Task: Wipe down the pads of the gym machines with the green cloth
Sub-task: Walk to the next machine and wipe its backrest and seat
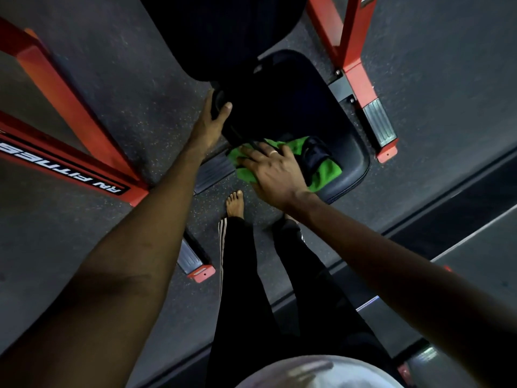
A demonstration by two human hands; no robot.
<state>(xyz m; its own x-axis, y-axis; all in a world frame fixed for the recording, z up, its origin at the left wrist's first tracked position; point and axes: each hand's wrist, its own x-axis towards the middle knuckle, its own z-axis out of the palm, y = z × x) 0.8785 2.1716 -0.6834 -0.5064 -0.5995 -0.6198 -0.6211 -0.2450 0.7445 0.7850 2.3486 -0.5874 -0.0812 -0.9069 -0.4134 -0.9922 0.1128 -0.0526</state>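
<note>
Mid-wipe. Right hand [272, 173], fingers spread flat, pressed green cloth [326, 170] onto seat pad [353, 161]; left hand [211, 120] gripped dark fitting [219, 103] alongside. Next: sweep cloth across uncovered pad.

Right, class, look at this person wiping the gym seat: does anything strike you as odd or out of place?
The person's bare foot stands on the gym floor, which is unusual in a gym. Otherwise the right hand presses the green cloth on the seat pad; nothing looks spilled or damaged.
</note>
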